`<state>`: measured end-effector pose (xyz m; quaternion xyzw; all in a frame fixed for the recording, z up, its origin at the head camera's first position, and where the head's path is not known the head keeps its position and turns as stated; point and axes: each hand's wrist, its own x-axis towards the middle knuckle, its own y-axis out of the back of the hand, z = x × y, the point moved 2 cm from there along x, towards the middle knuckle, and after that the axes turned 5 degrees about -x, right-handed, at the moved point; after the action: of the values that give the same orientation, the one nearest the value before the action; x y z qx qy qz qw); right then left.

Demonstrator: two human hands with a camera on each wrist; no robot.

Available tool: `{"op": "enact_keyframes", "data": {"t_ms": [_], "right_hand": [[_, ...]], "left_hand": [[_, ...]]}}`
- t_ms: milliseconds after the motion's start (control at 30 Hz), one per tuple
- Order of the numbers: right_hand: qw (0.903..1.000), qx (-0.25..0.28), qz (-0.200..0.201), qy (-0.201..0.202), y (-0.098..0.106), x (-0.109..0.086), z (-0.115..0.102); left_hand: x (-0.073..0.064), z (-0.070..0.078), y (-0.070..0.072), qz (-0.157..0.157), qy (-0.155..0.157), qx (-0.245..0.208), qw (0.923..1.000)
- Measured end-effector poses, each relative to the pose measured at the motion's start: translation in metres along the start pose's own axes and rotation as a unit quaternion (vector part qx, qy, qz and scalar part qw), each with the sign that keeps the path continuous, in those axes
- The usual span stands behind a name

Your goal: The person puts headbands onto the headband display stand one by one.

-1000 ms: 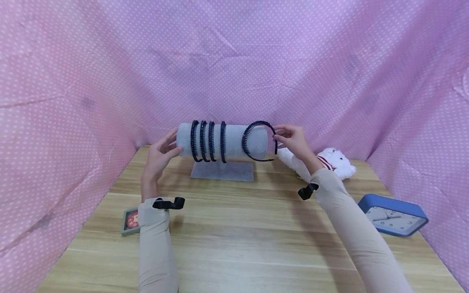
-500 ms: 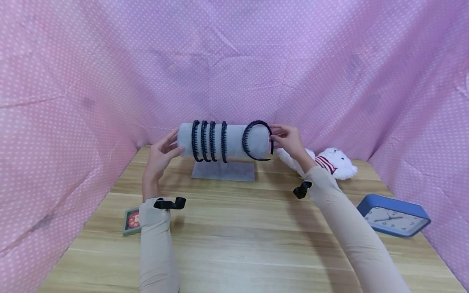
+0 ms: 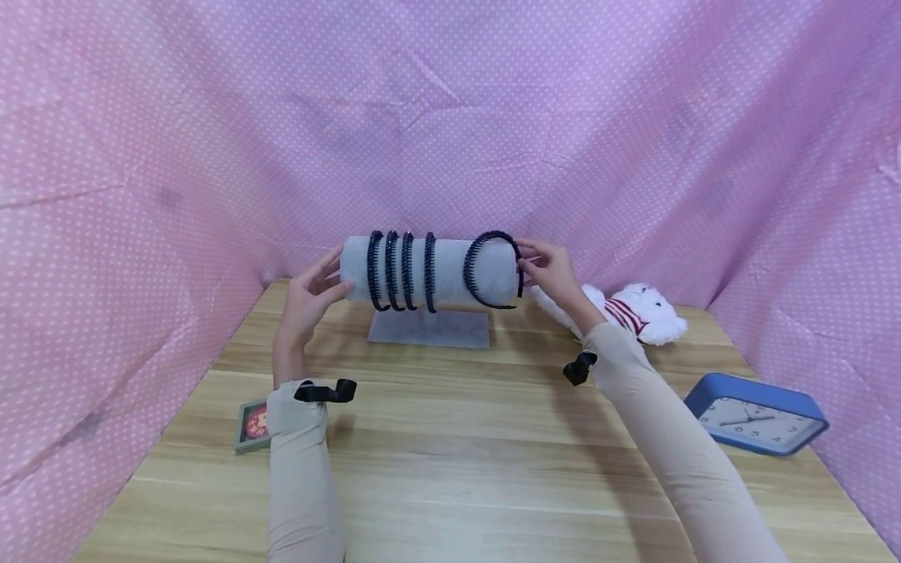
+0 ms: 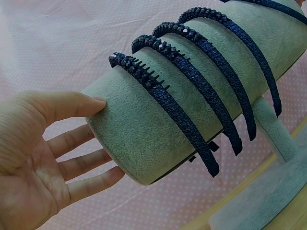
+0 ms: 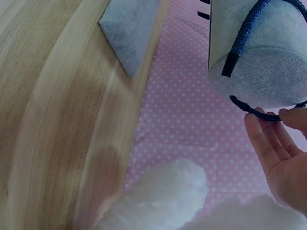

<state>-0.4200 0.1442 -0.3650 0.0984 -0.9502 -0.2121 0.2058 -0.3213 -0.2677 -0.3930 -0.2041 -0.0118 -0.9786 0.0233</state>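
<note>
A grey plush headband stand (image 3: 451,271) carries several dark beaded headbands with comb teeth, including one headband (image 3: 430,274) near its middle. At the stand's left end, my left hand (image 3: 301,303) rests with the thumb on top and straight fingers against the end, as the left wrist view shows. My right hand (image 3: 553,270) pinches one side of another dark headband (image 3: 469,270) between thumb and fingers. That headband sits askew around the stand's right end. In the right wrist view, the pinched side (image 5: 262,115) stands off the end face and its other tip lies against the plush.
A white plush toy (image 3: 660,315) in red stripes lies right of the stand, partly behind my right wrist. The blue clock (image 3: 756,413) stands at the right edge of the wooden table (image 3: 450,469). Beside my left forearm is a small green frame (image 3: 248,438). Pink dotted cloth surrounds the table.
My right hand has moved left with the headband, bringing its pinched side closer to the stand's end. My left hand stays at the left end.
</note>
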Motion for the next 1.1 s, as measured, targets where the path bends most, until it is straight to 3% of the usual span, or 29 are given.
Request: {"op": "enact_keyframes", "data": {"t_ms": [367, 633, 800, 1100], "right_hand": [[0.9993, -0.029, 0.002, -0.025, -0.002, -0.007, -0.012], [0.9982, -0.039, -0.028, -0.036, -0.007, -0.011, -0.023], [0.9957, -0.071, -0.05, -0.031, -0.01, -0.013, -0.028], [0.9844, -0.146, -0.08, -0.059, -0.025, -0.019, -0.033]], "left_hand": [[-0.001, 0.001, 0.0, -0.004, -0.006, -0.006, 1.0], [-0.001, 0.002, 0.0, -0.003, -0.005, -0.01, 0.9999], [-0.001, 0.002, 0.0, -0.003, -0.003, -0.009, 1.0], [0.001, -0.001, 0.001, -0.002, -0.002, -0.007, 1.0]]}}
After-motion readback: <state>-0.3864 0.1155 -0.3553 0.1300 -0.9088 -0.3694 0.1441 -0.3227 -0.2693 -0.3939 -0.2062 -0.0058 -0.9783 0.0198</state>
